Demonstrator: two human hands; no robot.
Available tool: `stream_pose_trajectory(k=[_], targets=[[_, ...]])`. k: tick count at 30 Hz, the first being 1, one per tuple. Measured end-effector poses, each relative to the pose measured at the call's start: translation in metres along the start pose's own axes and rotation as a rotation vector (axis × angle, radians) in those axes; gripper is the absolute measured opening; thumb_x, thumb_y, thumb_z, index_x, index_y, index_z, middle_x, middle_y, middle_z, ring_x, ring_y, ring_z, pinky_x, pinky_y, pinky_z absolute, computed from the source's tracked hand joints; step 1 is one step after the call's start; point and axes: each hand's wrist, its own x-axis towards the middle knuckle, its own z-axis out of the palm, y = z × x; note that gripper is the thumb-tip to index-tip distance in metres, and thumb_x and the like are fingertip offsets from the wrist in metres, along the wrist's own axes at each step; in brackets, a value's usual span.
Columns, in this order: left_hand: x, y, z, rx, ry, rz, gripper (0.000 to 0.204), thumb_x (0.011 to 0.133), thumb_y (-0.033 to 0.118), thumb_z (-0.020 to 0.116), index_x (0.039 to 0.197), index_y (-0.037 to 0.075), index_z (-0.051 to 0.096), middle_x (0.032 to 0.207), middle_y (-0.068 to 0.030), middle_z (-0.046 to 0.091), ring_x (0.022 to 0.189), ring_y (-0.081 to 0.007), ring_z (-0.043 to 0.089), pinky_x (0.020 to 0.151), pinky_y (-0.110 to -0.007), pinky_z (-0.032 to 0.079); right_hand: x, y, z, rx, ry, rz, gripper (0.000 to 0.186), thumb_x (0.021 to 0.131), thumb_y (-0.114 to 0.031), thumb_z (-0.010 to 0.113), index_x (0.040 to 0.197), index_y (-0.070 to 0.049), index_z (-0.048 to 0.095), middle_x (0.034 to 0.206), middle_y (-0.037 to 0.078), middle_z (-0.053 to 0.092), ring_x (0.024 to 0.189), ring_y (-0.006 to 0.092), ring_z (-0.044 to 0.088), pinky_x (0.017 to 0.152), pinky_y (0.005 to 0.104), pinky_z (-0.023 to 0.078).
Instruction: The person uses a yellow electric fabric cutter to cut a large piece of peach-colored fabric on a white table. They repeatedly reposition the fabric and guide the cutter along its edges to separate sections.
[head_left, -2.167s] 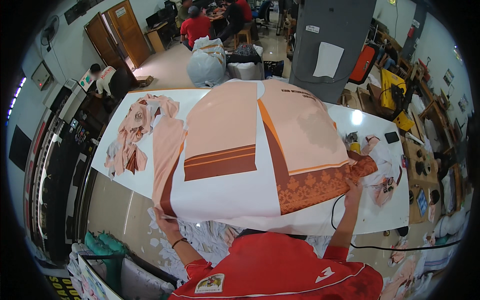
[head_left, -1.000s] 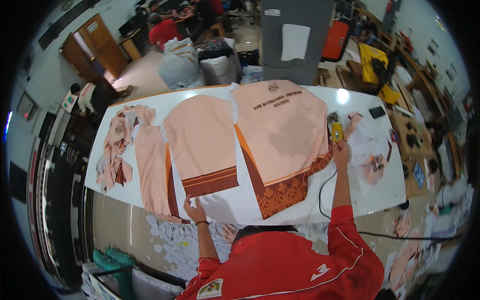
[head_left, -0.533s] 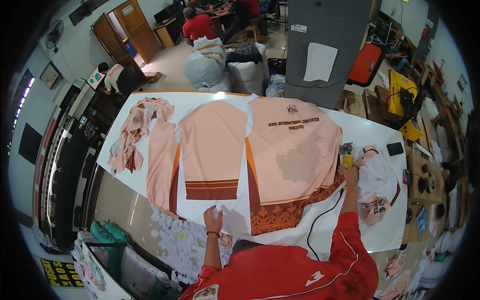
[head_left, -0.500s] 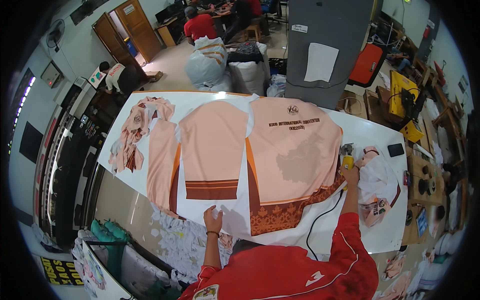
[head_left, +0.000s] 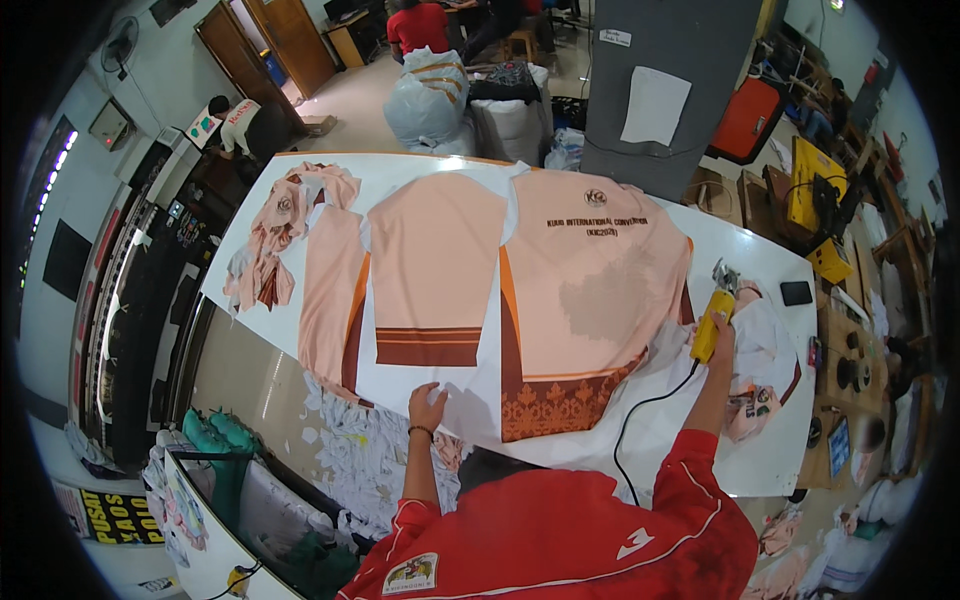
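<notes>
My right hand [head_left: 718, 340] is closed around the yellow body of a corded electric fabric cutter [head_left: 711, 325]. Its metal head points away from me, just right of a large printed peach fabric panel [head_left: 570, 290] with an orange and brown patterned hem. My left hand [head_left: 427, 408] holds nothing; its fingers rest, loosely bent and apart, at the near edge of the white material below a peach sleeve-shaped panel [head_left: 437, 260] with brown stripes. Left of that lies a narrower peach panel [head_left: 332, 285].
Crumpled peach scraps [head_left: 285, 225] lie at the table's far left. Bunched white and peach fabric [head_left: 755, 350] and a black phone [head_left: 796, 293] are at the right. A black cord [head_left: 627, 425] trails toward me. A grey pillar [head_left: 645, 60] stands behind the white table [head_left: 770, 465].
My right hand has carried the cutter rightward, off the large panel's right edge. White material now shows at the panel's lower right, where patterned hem was. The view has tilted slightly.
</notes>
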Motion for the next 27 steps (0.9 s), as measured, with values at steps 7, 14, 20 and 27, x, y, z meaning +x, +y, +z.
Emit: stream_pose_trajectory(k=[7,14,20,27], targets=[[0.054,-0.030,-0.021,0.084,0.050,0.110,0.049,0.090,0.035,0.083,0.129,0.008,0.073,0.130,-0.0224,0.070,0.125,-0.0408,0.063,0.109,-0.050,0.050,-0.103,0.033,0.040,0.183,-0.150,-0.153,0.047,0.087,-0.011,0.072,0.130,-0.004,0.055,0.104,0.014,0.066,0.086,0.0331,0.074,0.070,0.0434,0.064],[0.118,-0.035,-0.070,0.427,-0.170,0.104,0.111,0.081,0.072,0.078,0.167,0.018,0.034,0.176,-0.0232,0.015,0.159,-0.0538,0.010,0.124,-0.071,0.017,-0.217,0.112,0.138,-0.048,-0.200,-0.143,0.067,0.078,0.009,0.075,0.139,-0.004,0.048,0.116,0.012,0.066,0.097,0.0320,0.075,0.080,0.0428,0.065],[0.098,-0.033,-0.085,0.623,-0.382,0.048,0.150,0.062,0.099,0.068,0.175,0.023,0.005,0.178,-0.0240,-0.015,0.159,-0.0583,-0.018,0.117,-0.084,-0.005,-0.265,0.191,0.160,-0.524,-0.030,-0.233,0.073,0.075,0.002,0.083,0.139,-0.003,0.048,0.118,0.013,0.068,0.100,0.0271,0.074,0.083,0.0383,0.061],[0.083,-0.038,-0.088,0.571,-0.424,0.006,0.156,0.059,0.099,0.071,0.175,0.019,0.003,0.176,-0.0264,-0.019,0.157,-0.0614,-0.020,0.114,-0.086,-0.005,-0.308,0.210,0.156,-0.858,0.210,-0.239,0.077,0.071,-0.008,0.089,0.136,-0.002,0.048,0.111,0.020,0.073,0.102,0.0324,0.074,0.088,0.0433,0.059]])
